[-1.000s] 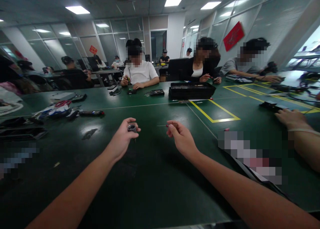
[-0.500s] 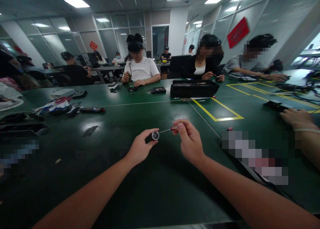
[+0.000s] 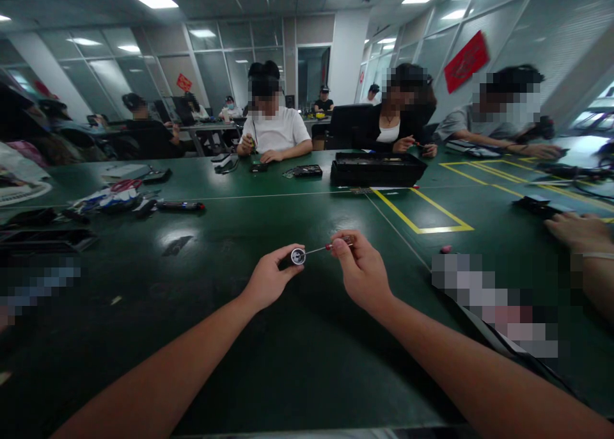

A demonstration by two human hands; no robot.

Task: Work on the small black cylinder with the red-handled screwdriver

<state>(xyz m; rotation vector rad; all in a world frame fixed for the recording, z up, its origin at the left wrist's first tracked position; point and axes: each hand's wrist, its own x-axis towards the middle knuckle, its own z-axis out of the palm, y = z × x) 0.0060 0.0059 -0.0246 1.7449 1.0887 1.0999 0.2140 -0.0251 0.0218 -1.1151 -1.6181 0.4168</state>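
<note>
Hands (image 3: 273,278) closer, screwdriver (image 3: 320,249) at cylinder (image 3: 298,256)

Taking the black tray (image 3: 377,168) on the table (image 3: 288,336) as landmark: nearer the camera and to its left, the left hand (image 3: 268,278) and right hand (image 3: 362,269) meet over the table, a small round part (image 3: 298,256) and thin tool (image 3: 320,249) between them. A marker (image 3: 180,205) lies far left of the tray; a co-worker's hand (image 3: 578,229) rests to its right.
</note>
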